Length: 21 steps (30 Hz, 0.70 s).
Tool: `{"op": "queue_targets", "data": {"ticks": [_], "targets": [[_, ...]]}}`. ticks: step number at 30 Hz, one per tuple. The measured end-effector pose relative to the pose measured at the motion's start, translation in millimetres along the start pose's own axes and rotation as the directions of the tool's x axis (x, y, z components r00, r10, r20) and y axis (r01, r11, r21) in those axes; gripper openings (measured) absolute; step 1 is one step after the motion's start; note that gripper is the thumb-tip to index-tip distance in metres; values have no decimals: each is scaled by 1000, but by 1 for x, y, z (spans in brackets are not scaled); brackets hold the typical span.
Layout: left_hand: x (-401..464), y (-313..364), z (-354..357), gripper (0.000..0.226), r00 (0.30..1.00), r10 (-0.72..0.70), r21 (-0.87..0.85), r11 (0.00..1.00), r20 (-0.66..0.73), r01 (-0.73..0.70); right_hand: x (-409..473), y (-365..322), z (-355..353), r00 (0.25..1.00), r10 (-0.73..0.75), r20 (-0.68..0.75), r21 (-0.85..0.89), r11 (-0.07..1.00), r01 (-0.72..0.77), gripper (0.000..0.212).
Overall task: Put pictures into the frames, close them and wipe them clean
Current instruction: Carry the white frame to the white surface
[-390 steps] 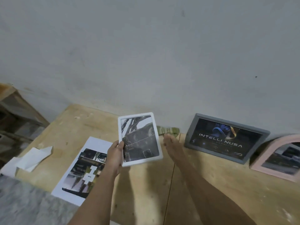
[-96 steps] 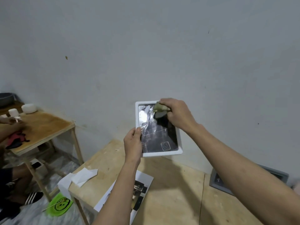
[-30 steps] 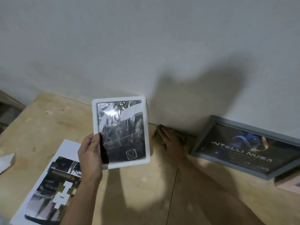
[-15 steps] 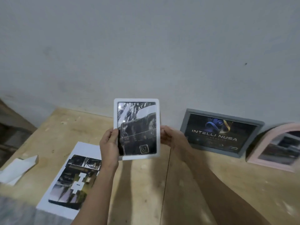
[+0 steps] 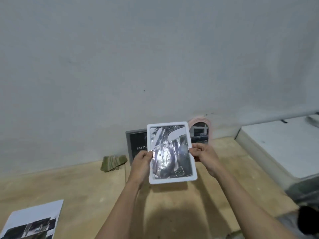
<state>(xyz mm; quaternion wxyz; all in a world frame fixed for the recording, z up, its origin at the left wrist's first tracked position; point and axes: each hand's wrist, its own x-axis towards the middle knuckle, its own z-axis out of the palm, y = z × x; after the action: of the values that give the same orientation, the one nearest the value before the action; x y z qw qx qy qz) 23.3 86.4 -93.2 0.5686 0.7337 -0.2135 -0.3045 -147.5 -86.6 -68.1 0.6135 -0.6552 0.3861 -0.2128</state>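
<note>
I hold a white picture frame (image 5: 170, 152) upright in front of me, with a dark picture under its shiny front. My left hand (image 5: 141, 163) grips its left edge and my right hand (image 5: 204, 156) grips its right edge. A folded green cloth (image 5: 113, 163) lies on the wooden table (image 5: 77, 185) by the wall, left of the frame. Behind the white frame a grey frame (image 5: 136, 144) with a dark picture leans on the wall, half hidden. A pink arched frame (image 5: 201, 130) leans to its right.
A printed sheet of pictures (image 5: 32, 221) lies at the table's near left corner. A white block-like surface (image 5: 284, 149) stands to the right of the table. The grey wall (image 5: 155, 57) rises right behind the table.
The view has swung to the right. My right hand has come onto the frame's right edge, so both hands hold it. The cloth now lies left of the frame.
</note>
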Motion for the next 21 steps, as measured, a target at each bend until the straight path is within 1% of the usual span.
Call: {"op": "queue_targets", "data": {"ticks": [1,2,5,8,10,12,14,15,16,18,20,21], "targets": [[4,9,27,31,998,8,40,999,61,-10,-4,3,-30,998,8,-61,7,1000,-7,15],[6,12,39,32,996,5,85,996,88,-12,-5,7,-45,996,19,-90,15,1000,-17,15],[18,31,110,34,977,10,197,979,211,-53,-6,23,-116,976,50,-211,36,998,-43,18],[32,46,186,36,955,-4,269,960,297,-80,7,40,-185,955,89,-284,46,996,-79,18],[48,48,233,40,946,-19,320,943,324,-91,22,50,-224,944,109,-313,29,994,-106,18],[69,43,275,49,934,-41,303,950,354,-74,41,61,-258,933,123,-338,13,992,-126,14],[96,35,320,57,920,-98,244,970,381,2,70,75,-295,931,143,-337,1,988,-151,12],[110,34,343,52,907,-140,253,967,396,38,85,83,-312,930,156,-332,-1,986,-166,12],[116,39,359,43,899,-172,260,963,403,67,96,89,-325,927,167,-337,-7,984,-180,13],[135,43,394,27,905,-189,267,960,382,87,122,100,-349,927,189,-324,3,980,-198,15],[154,46,418,25,908,-201,295,951,369,91,141,108,-364,933,198,-301,37,980,-196,16],[163,47,428,25,902,-224,279,952,369,123,148,110,-369,933,207,-295,60,978,-199,18]]}}
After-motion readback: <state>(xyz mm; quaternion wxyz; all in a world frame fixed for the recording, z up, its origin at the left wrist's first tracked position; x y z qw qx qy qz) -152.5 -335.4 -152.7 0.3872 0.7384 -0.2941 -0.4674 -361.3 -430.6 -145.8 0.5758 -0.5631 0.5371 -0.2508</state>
